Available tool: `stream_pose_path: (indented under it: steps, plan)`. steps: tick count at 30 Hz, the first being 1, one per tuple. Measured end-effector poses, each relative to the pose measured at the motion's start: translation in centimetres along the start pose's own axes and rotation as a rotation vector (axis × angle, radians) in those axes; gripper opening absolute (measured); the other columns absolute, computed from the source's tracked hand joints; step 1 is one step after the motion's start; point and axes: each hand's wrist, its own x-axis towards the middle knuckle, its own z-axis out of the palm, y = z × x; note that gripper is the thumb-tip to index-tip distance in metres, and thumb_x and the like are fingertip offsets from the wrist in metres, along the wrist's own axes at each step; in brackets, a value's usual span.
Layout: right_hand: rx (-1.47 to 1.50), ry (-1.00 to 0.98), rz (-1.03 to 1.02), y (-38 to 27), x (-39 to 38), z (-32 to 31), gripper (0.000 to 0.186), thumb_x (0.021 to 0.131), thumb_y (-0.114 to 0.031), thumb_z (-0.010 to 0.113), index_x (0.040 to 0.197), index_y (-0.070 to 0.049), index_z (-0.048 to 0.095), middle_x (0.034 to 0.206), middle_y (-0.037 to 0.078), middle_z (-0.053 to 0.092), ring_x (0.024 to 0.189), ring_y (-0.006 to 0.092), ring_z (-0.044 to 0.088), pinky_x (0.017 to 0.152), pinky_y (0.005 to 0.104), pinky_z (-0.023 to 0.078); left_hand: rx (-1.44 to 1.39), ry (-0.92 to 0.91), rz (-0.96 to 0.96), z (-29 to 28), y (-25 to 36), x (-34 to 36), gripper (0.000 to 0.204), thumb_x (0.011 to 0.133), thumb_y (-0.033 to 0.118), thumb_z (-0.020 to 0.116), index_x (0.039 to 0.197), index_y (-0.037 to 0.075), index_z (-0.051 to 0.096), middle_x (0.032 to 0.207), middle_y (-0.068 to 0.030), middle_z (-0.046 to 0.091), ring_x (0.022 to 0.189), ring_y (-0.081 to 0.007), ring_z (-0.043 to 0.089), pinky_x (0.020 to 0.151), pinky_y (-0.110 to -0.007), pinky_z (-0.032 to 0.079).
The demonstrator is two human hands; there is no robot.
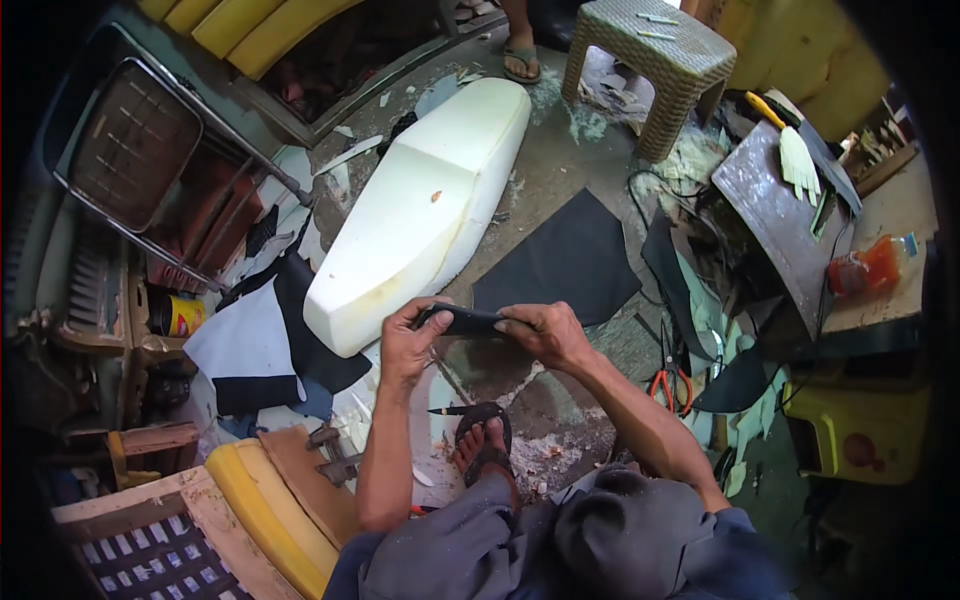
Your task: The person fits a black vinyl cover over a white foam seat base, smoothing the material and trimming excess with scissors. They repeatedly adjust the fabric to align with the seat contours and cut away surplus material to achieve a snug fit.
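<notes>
My left hand [409, 342] and my right hand [549, 334] hold a small folded piece of black upholstery material [468, 321] between them, above the floor. Thumbs and fingers pinch it at its two ends. Just beyond the hands lies a larger flat black sheet [565, 262], cut with angled edges. A long white foam seat cushion [400, 225] rests at an angle on the floor, its near end close to my left hand. Its top is stepped, with a yellowish side edge.
A woven-pattern plastic stool [655, 62] stands at the far right. Scissors with orange handles [668, 388] lie right of my forearm. White-and-black material scraps [245, 350] lie at left. A knife [452, 410] lies by my foot. Another person's sandaled foot [521, 60] shows at the back.
</notes>
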Motion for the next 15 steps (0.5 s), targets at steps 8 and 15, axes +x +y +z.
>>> stream_pose_path:
  steps: [8, 15]
  plan:
    - [-0.302, 0.414, 0.083, 3.4, -8.3, -3.5, 0.034, 0.092, -0.016, 0.069, 0.123, -0.002, 0.065, 0.115, 0.022, 0.066, 0.105, 0.0410, 0.065, 0.086, 0.0440, 0.054, -0.147, 0.075, 0.076, 4.5, -0.4, -1.0, 0.017, 0.094, 0.016, 0.077, 0.108, 0.008, 0.078, 0.103, -0.0010, 0.075, 0.098, -0.0094, 0.065, 0.092, -0.025, 0.049]
    - [-0.766, 0.283, 0.695, 14.5, -23.9, -5.5, 0.054, 0.085, -0.026, 0.073, 0.128, -0.002, 0.053, 0.113, 0.030, 0.056, 0.102, 0.0510, 0.057, 0.086, 0.0553, 0.050, -0.217, 0.009, 0.003, 5.8, -0.1, -2.0, 0.016, 0.092, 0.018, 0.078, 0.103, 0.005, 0.078, 0.095, -0.0006, 0.075, 0.087, -0.0084, 0.065, 0.082, -0.025, 0.050]
